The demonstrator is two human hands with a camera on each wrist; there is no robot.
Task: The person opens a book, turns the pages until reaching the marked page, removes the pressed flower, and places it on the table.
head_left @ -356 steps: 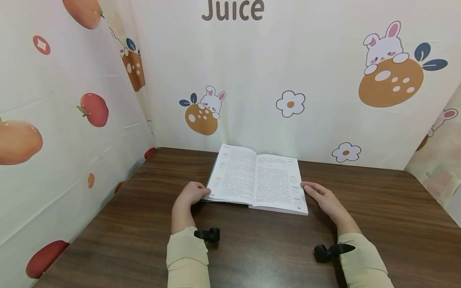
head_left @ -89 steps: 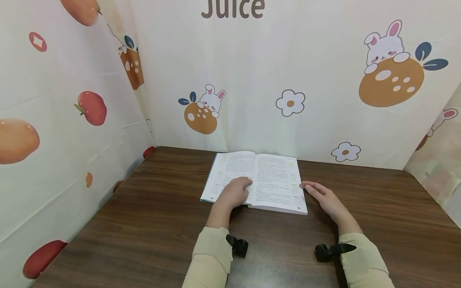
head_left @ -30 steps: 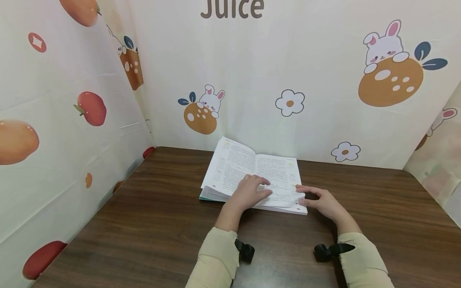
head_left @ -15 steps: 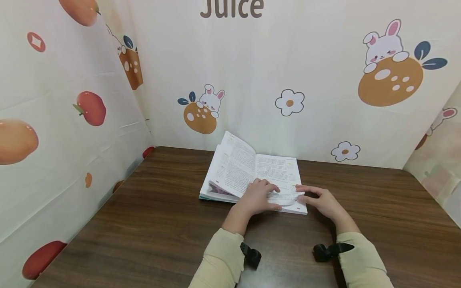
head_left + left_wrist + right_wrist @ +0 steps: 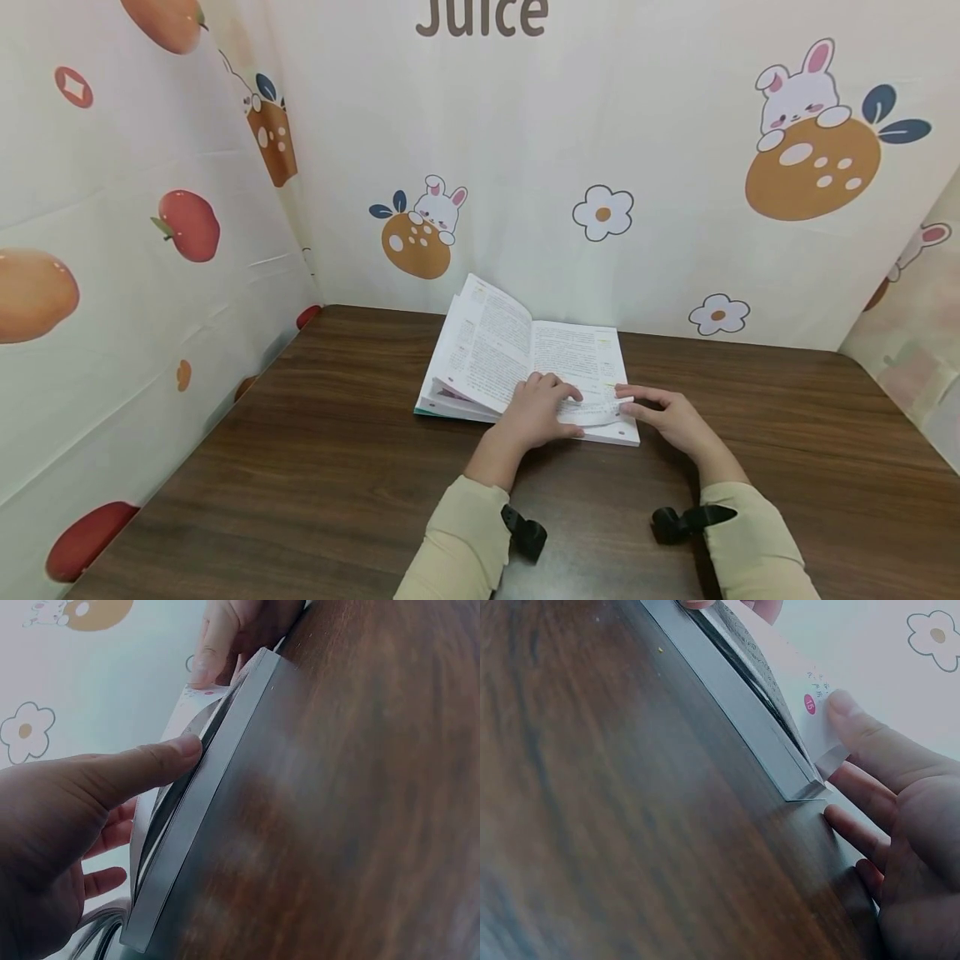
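Observation:
An open book (image 5: 566, 354) lies on the table near the back curtain, its left-hand pages fanned up. My left hand (image 5: 534, 414) is over the lower right page, fingers on top and thumb (image 5: 169, 759) at the near edge of the lifted pages. At the lower right corner, my right hand (image 5: 673, 423) pinches the pages, its thumb (image 5: 851, 716) on top next to a red page number. Below them the thicker stack of pages (image 5: 206, 780) stays flat, with a dark gap between in the left wrist view.
The brown wooden table (image 5: 300, 492) extends around the book. A pale curtain (image 5: 517, 150) printed with fruit, rabbits and flowers hangs behind and at the left. Black wrist-mounted cameras (image 5: 527, 537) sit on both sleeves.
My left hand has slid right from the left page to the lower right page. My right hand has spread and taken hold of the page corner. Several left-hand pages have risen.

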